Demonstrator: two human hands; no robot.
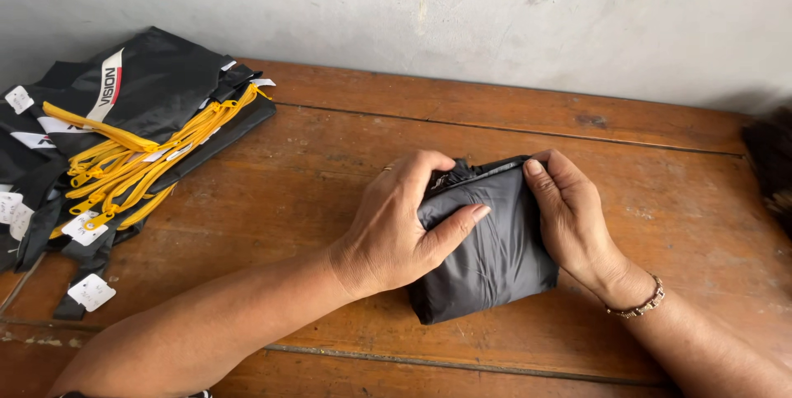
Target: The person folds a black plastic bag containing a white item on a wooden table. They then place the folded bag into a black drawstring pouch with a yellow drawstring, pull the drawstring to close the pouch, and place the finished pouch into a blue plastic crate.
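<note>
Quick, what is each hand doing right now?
Left hand: closed around the left side of the dark grey folded fabric bundle, thumb across its front.
Right hand: gripping the bundle's right edge, fingers curled over its top.

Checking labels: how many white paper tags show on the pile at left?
5 visible: far-left top, left edge, two overlapping, mid-pile, lowest. More may be hidden.

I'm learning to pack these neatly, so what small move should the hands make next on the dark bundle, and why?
Probably push the loose fabric at the top edge further in with the right hand while the left hand keeps the bundle pressed. The dark grey bundle lies on the wooden table, gripped from both sides, and folds bunch up at its upper end between the fingertips, so that end looks unfinished.
</note>
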